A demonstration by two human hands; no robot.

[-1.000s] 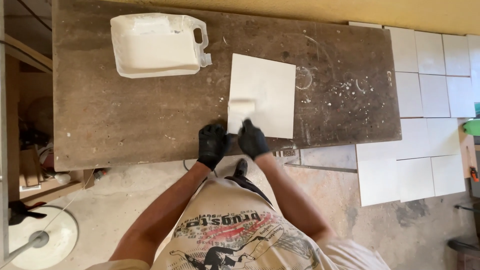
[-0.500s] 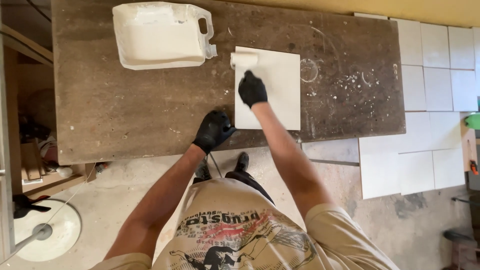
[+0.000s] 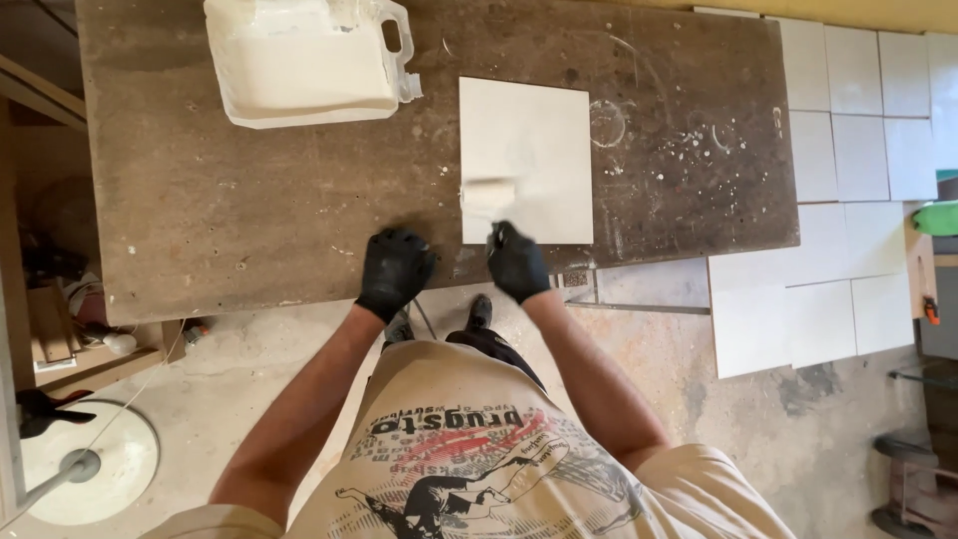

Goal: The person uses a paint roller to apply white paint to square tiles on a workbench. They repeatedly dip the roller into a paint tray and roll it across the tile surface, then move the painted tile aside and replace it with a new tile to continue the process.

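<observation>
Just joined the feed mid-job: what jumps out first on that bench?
A pale square panel lies near the middle of the dark, stained workbench, with a small paint roller resting on its near left part. The black-gloved right hand grips the roller's handle; the gloved left hand rests on the bench beside it. A cut-open white jug serving as a paint tray sits at the far left.

Both bare forearms are reaching toward twelve o'clock, the black-gloved left hand [image 3: 395,271] lying flat, the black-gloved right hand [image 3: 517,264] curling closed.
</observation>
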